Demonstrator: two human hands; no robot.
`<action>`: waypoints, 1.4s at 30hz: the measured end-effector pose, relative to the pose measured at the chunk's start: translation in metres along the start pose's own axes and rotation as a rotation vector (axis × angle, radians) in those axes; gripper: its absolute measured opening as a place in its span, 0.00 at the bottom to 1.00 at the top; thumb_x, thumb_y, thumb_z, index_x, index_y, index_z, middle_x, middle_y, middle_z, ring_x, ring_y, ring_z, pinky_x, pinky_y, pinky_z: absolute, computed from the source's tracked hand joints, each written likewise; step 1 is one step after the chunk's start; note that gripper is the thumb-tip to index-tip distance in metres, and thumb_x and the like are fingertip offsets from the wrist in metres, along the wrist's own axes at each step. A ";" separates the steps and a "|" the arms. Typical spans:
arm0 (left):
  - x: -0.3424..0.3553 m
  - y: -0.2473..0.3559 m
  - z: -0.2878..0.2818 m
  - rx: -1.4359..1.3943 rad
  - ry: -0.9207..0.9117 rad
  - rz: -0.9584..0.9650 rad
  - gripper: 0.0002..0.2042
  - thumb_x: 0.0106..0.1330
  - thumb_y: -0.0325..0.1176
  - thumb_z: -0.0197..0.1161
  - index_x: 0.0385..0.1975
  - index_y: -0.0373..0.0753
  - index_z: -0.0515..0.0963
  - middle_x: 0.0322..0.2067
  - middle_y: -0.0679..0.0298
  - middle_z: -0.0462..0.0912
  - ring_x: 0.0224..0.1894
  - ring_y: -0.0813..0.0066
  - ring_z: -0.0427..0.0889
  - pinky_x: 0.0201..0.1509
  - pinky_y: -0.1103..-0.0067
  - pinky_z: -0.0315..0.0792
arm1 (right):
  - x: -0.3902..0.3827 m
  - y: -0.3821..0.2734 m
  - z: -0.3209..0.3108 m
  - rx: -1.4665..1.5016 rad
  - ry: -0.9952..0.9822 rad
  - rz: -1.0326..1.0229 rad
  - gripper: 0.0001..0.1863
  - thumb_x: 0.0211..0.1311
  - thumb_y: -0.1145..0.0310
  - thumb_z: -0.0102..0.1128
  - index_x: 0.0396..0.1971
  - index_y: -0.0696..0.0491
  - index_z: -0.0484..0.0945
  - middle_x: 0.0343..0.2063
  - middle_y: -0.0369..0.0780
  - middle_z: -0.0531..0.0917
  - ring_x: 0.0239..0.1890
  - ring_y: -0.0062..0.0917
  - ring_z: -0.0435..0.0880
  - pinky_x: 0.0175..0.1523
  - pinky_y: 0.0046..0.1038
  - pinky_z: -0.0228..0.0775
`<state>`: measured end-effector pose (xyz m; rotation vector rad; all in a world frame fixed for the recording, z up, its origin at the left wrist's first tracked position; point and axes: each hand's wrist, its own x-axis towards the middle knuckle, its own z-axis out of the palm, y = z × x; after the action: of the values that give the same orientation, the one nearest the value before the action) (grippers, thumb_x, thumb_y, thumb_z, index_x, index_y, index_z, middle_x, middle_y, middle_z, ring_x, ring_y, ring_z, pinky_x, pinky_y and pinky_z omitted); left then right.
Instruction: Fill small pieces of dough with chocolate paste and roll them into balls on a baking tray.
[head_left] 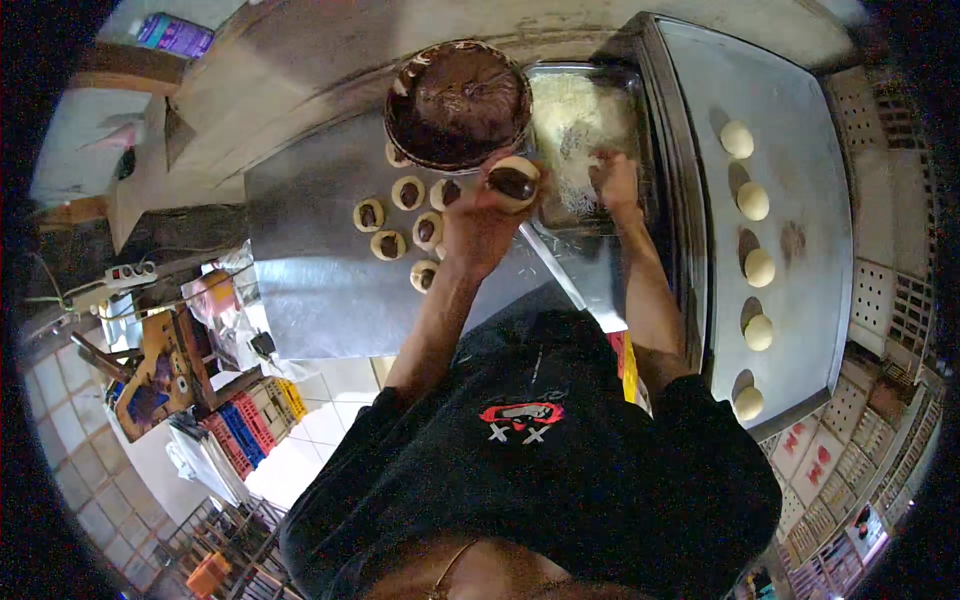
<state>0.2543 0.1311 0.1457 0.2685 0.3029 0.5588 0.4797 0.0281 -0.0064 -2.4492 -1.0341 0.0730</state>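
My left hand [484, 232] is closed round a dough round [514, 184] with dark chocolate filling in its middle. It is held just below a large bowl [459, 160] of dark chocolate filling. Over a rectangular pan [640, 100] of pale yellow powder [575, 110], my right hand [616, 184] has its fingers curled together. What they hold, if anything, does not show. Several dough rounds with dark centres, among them a dough round [388, 245], lie on the metal table [310, 290] to the left.
To my right, a large metal tray [800, 250] carries a row of several smooth dough balls [759, 267]. A long flat metal strip [552, 265] lies near the pan. At the lower left are stacked plastic crates [245, 425], and a power strip [131, 273] sits beside the table.
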 end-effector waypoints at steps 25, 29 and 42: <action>0.088 -0.058 -0.052 1.015 0.014 -0.110 0.17 0.66 0.29 0.59 0.53 0.36 0.72 0.43 0.61 0.80 0.42 0.75 0.78 0.47 0.79 0.73 | -0.015 -0.043 -0.066 0.795 -0.012 0.210 0.21 0.43 0.85 0.59 0.41 0.55 0.82 0.34 0.39 0.86 0.36 0.25 0.85 0.43 0.25 0.76; 0.076 -0.043 -0.031 1.174 0.090 -0.324 0.16 0.65 0.27 0.58 0.53 0.38 0.73 0.43 0.63 0.80 0.41 0.75 0.78 0.44 0.80 0.74 | -0.012 -0.018 -0.069 0.843 -0.134 0.064 0.13 0.52 0.78 0.62 0.40 0.57 0.82 0.36 0.37 0.85 0.38 0.20 0.81 0.46 0.22 0.73; 0.100 -0.064 -0.069 1.247 -0.002 -0.363 0.18 0.58 0.31 0.63 0.49 0.37 0.76 0.46 0.59 0.78 0.46 0.64 0.78 0.47 0.71 0.72 | -0.040 -0.064 -0.075 0.497 0.008 -0.011 0.14 0.50 0.68 0.67 0.37 0.58 0.81 0.34 0.49 0.83 0.43 0.44 0.80 0.49 0.37 0.72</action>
<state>0.3408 0.1455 0.0403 1.3849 0.6606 -0.0604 0.4261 0.0088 0.0835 -1.9910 -0.8972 0.2807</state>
